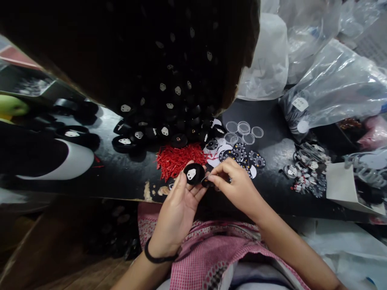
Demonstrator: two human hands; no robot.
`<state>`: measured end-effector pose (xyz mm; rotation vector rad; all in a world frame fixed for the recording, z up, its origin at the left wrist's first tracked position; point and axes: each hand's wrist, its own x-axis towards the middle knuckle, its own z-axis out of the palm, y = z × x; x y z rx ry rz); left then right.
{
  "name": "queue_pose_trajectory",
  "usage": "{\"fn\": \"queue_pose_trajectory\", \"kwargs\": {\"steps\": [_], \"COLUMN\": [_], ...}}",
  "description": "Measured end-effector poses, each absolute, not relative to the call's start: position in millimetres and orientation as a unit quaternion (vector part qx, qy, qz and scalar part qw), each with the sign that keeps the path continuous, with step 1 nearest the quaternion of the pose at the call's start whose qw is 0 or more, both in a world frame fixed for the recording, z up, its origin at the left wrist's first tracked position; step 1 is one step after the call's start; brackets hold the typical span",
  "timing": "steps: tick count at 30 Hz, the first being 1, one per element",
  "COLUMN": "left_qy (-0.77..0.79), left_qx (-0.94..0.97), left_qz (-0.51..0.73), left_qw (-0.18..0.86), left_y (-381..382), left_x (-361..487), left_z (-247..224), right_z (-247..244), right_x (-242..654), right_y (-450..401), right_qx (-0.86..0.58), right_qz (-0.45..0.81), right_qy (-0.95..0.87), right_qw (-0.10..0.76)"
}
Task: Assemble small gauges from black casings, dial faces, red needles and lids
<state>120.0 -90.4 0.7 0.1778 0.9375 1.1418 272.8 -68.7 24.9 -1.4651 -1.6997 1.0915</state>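
Note:
My left hand (177, 215), palm up with a dark band at the wrist, is closed around a small black round case (198, 173). A white plate with dark dots shows inside the case. Close beside it, my right hand (237, 185) pinches a thin dark disc (206, 182) at its edge, between thumb and forefinger. The disc's face is too small to make out. Just beyond my hands lies a heap of thin red plastic pieces (178, 158). Black printed dials (240, 153) and white paper discs are spread to its right.
Clear plastic rings (243, 128) lie behind the dials. A large dark container (136, 52) spills more black cases (165, 131) onto the black table. Plastic bags (335, 88), a pile of small parts (311, 167) and a white box (341, 183) stand right; a white cylinder (78, 159) lies left.

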Motion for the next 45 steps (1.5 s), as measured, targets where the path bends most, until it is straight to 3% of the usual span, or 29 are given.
{"fn": "queue_pose_trajectory", "kwargs": {"steps": [5, 13, 17, 25, 27, 32, 35, 45], "left_qy": [0.455, 0.472, 0.486, 0.518, 0.517, 0.502, 0.489, 0.451], "left_qx": [0.151, 0.257, 0.275, 0.288, 0.261, 0.171, 0.15, 0.14], "left_qz": [0.518, 0.482, 0.465, 0.41, 0.437, 0.519, 0.539, 0.588], "left_qw": [0.708, 0.692, 0.687, 0.693, 0.688, 0.67, 0.67, 0.657], "left_y": [-98.5, -104.8, -104.9, -112.1, -112.1, -105.7, -103.6, -97.0], "left_x": [123.5, 117.0, 115.8, 106.9, 103.3, 100.2, 103.2, 115.0], "left_z": [1.9, -12.7, -16.8, -22.5, -23.0, -17.1, -13.5, -5.9], "right_z": [33.6, 28.6, 25.3, 22.7, 20.2, 5.8, -0.4, 7.3], "right_x": [261.5, 263.1, 267.2, 275.5, 273.7, 256.9, 249.8, 254.9], "right_y": [-64.8, -61.2, -65.7, -83.9, -74.6, -39.9, -30.3, -56.3], "right_qx": [-0.572, -0.596, -0.614, -0.534, -0.541, -0.584, -0.566, -0.563], "right_qz": [0.412, 0.481, 0.455, 0.501, 0.456, 0.151, 0.104, 0.205], "right_qy": [-0.613, -0.565, -0.585, -0.642, -0.674, -0.794, -0.817, -0.785], "right_qw": [0.356, 0.308, 0.271, 0.228, 0.213, 0.073, 0.033, 0.156]}}
